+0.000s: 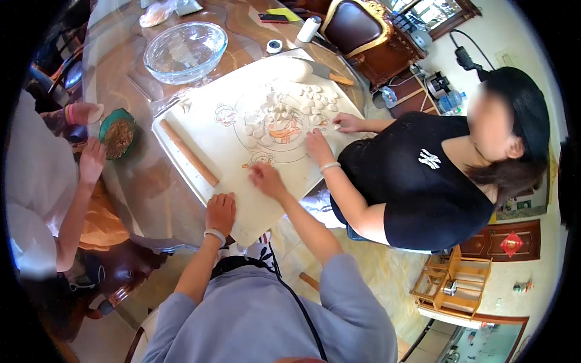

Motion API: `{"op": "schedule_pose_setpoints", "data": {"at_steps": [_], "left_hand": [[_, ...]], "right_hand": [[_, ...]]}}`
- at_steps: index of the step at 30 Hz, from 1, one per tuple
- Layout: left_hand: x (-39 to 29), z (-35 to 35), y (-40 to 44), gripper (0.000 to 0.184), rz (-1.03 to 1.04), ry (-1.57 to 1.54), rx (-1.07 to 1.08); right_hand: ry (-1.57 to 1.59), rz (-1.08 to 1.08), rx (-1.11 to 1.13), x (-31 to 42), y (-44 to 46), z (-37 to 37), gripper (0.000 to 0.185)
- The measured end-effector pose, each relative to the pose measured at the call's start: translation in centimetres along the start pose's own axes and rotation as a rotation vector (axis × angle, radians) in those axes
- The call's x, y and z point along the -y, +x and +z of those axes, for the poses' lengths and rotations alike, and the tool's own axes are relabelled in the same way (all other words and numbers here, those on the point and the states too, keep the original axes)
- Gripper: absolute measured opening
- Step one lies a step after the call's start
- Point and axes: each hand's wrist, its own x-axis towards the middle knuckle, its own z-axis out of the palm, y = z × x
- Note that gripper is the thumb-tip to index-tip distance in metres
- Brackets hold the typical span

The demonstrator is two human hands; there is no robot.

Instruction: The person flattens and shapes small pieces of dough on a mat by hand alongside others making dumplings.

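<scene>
My left hand [221,214] rests palm down at the near edge of the white printed mat [254,219], fingers laid out and nothing in them. Just beyond it lies a wooden rolling pin [189,153]. My right hand [267,181] is over the mat near a printed cartoon figure, its fingers loosely bent and apart, with nothing seen in them. Small pieces of dough [280,112] lie in loose flour at the middle of the mat, and several more dough pieces [316,98] are at its right. A large lump of dough [296,69] sits at the far side.
A knife [330,74] lies at the mat's far corner. Beyond the mat stands a glass bowl [186,53]. On the left a person holds a green bowl of filling [118,134]. A person in black [417,175] works at the mat's right side with both hands.
</scene>
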Motion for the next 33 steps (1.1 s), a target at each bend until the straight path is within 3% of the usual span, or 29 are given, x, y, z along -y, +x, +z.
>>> {"op": "schedule_pose_setpoints", "data": {"at_steps": [3,11,20,25,31,33], "left_hand": [[0.2,0.3,-0.4,0.020,0.012,-0.032,-0.012],[0.8,0.0,-0.7,0.025,0.026,-0.189,-0.030],[0.5,-0.1,-1.6,0.043,0.045,-0.168,0.181],[0.2,-0.5,-1.5,0.043,0.014,-0.219,0.181],[-0.1,-0.8,-1.4,0.042,-0.020,-0.219,0.202],[-0.2,-0.9,-1.5,0.042,-0.034,-0.221,0.215]], "right_hand": [[0.047,-0.067,0.102,-1.4,-4.7,3.2,0.017],[-0.251,0.009,-0.162,1.2,-8.2,4.3,0.025],[-0.171,0.062,-0.167,-0.7,-7.0,4.5,0.027],[0.469,0.263,-0.014,-1.1,-7.3,3.1,0.030],[-0.170,0.047,-0.168,0.4,-7.6,4.3,0.028],[-0.199,0.050,-0.143,0.8,-7.9,4.2,0.029]]}}
